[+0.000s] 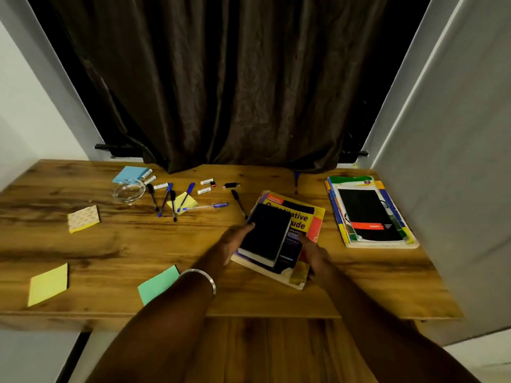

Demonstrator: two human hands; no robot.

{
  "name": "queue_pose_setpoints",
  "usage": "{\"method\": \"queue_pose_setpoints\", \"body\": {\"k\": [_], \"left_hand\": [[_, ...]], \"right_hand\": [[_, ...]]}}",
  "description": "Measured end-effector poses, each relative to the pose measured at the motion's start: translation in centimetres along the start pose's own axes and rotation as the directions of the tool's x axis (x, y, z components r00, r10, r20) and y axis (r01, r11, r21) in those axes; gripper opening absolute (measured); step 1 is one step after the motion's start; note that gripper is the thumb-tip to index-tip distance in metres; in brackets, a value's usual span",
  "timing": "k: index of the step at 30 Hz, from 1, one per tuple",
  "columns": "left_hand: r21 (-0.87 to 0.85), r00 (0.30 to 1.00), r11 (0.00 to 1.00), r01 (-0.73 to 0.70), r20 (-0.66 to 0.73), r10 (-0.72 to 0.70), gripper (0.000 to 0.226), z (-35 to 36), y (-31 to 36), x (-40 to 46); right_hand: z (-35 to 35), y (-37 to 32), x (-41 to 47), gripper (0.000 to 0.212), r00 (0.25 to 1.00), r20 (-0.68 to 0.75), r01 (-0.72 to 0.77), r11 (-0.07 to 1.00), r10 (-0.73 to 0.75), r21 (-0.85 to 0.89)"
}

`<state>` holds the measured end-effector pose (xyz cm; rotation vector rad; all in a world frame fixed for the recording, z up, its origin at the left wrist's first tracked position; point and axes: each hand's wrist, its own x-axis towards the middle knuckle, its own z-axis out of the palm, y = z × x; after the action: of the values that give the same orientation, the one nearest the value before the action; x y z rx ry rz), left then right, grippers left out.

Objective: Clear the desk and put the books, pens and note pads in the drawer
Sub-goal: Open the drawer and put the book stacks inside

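A black book (266, 234) lies on top of a thick yellow book (302, 217) on the wooden desk (110, 244). My left hand (235, 241) grips the left edge of this stack, thumb on the black cover. My right hand (315, 257) holds the stack's near right side. A second pile of books (370, 214) sits at the right. Several pens (168, 199) lie scattered at the back centre, one on a yellow note pad (184, 201). Other note pads: blue (130, 174), patterned (83, 218), yellow (48, 284), green (159, 283). An open drawer (276, 349) shows below the desk's front edge.
A glass ashtray (128, 192) stands at the back left beside small white items (204, 186). A dark curtain (221, 92) hangs behind the desk. White walls close in on both sides, the right one (456, 189) near the book pile.
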<state>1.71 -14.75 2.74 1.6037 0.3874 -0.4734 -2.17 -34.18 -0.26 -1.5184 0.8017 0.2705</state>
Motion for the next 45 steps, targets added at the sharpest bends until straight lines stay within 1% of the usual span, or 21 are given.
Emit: {"method": "queue_pose_setpoints", "body": {"k": [3, 5, 7, 9, 10, 12, 14, 16, 17, 19, 20, 23, 27, 28, 30, 31, 32, 35, 41, 44, 45], "left_hand": [[0.044, 0.997, 0.999, 0.003, 0.078, -0.006, 0.050, -0.2, -0.1, 0.3], [0.037, 0.988, 0.999, 0.028, 0.148, -0.033, 0.054, -0.6, -0.1, 0.5], [0.003, 0.976, 0.997, 0.072, 0.207, -0.071, 0.054, -0.8, -0.2, 0.7], [-0.027, 0.972, 0.997, 0.074, 0.227, -0.066, 0.039, -0.4, -0.5, 0.6], [-0.043, 0.974, 0.996, 0.076, 0.218, -0.065, 0.030, -0.3, -0.8, 0.6], [-0.060, 0.979, 0.996, 0.063, 0.199, -0.050, 0.018, -0.1, -1.0, 0.2], [-0.061, 0.981, 0.997, 0.047, 0.191, -0.035, 0.017, -0.3, -1.0, 0.2], [-0.074, 0.980, 0.996, 0.042, 0.200, -0.026, 0.020, -0.4, -1.0, -0.1], [-0.085, 0.979, 0.995, 0.044, 0.203, -0.026, 0.025, -0.3, -1.2, -0.2], [-0.104, 0.979, 0.993, 0.053, 0.201, -0.031, 0.037, -0.1, -2.0, -0.2], [-0.109, 0.980, 0.993, 0.045, 0.197, -0.023, 0.035, 0.1, -2.3, -0.4], [-0.131, 0.990, 0.991, 0.016, 0.141, 0.003, 0.023, 0.7, -3.1, -1.3], [-0.178, 0.994, 0.984, -0.007, 0.108, 0.027, 0.045, 0.6, -3.9, -1.9], [-0.185, 0.994, 0.983, -0.009, 0.105, 0.028, 0.051, 0.5, -4.2, -2.0], [-0.192, 0.995, 0.981, -0.028, 0.093, 0.047, 0.056, 0.4, -4.6, -2.5], [-0.192, 0.994, 0.981, -0.038, 0.092, 0.057, 0.057, 0.3, -4.9, -2.8], [-0.192, 0.994, 0.980, -0.043, 0.094, 0.062, 0.058, 0.2, -5.1, -3.1], [-0.203, 0.993, 0.977, -0.066, 0.087, 0.085, 0.054, 0.1, -5.7, -4.5], [-0.269, 0.994, 0.958, -0.098, 0.026, 0.109, 0.040, 0.4, -7.1, -8.6], [-0.293, 0.995, 0.952, -0.091, 0.017, 0.101, 0.033, 0.6, -8.2, -11.0], [-0.284, 0.995, 0.954, -0.097, 0.009, 0.104, 0.031, 0.6, -8.6, -11.6]], "right_hand": [[-0.2, -0.3, -0.1, 0.045, 0.997, 0.079, -0.004, 1.000, 0.003, 0.013], [-0.1, -0.2, 0.3, 0.046, 0.995, 0.090, -0.035, 0.999, 0.033, 0.029], [0.2, 0.0, 0.5, 0.063, 0.993, 0.118, -0.036, 0.999, 0.032, 0.036], [0.2, 2.2, 4.3, 0.089, 0.995, 0.100, -0.014, 0.999, 0.009, 0.048], [0.3, 3.5, 6.5, 0.097, 0.997, 0.071, -0.007, 0.999, 0.004, 0.047], [0.4, 5.0, 8.9, 0.105, 0.999, 0.038, -0.014, 0.995, 0.011, 0.095], [0.6, 3.3, 5.0, 0.099, 0.999, 0.038, 0.009, 0.994, -0.013, 0.107], [0.6, 1.9, 1.7, 0.086, 0.999, 0.027, 0.044, 0.994, -0.047, 0.101], [0.6, 1.6, 0.9, 0.086, 0.998, 0.029, 0.052, 0.993, -0.055, 0.108], [0.4, 1.2, 0.1, 0.100, 0.998, 0.015, 0.054, 0.989, -0.057, 0.138], [0.4, 1.1, -0.1, 0.104, 0.999, 0.008, 0.051, 0.987, -0.053, 0.149], [0.3, 1.3, -0.7, 0.093, 0.998, -0.011, 0.064, 0.978, -0.063, 0.197], [0.3, 2.9, -1.6, 0.093, 0.995, 0.000, 0.093, 0.968, -0.096, 0.235], [0.3, 3.2, -1.9, 0.085, 0.993, -0.005, 0.117, 0.961, -0.119, 0.249], [0.2, 3.4, -2.8, 0.061, 0.985, -0.022, 0.172, 0.949, -0.172, 0.266], [0.2, 3.5, -3.3, 0.053, 0.980, -0.032, 0.196, 0.941, -0.195, 0.276], [0.1, 3.5, -3.9, 0.052, 0.977, -0.036, 0.214, 0.935, -0.212, 0.283], [-0.2, 4.0, -4.9, 0.058, 0.966, -0.034, 0.254, 0.921, -0.256, 0.296], [-1.4, 5.4, -7.2, 0.076, 0.963, 0.032, 0.245, 0.925, -0.266, 0.292], [-2.1, 6.6, -8.6, 0.071, 0.962, 0.071, 0.238, 0.936, -0.265, 0.261], [-2.3, 7.0, -9.0, 0.075, 0.962, 0.084, 0.230, 0.938, -0.259, 0.258]]}}
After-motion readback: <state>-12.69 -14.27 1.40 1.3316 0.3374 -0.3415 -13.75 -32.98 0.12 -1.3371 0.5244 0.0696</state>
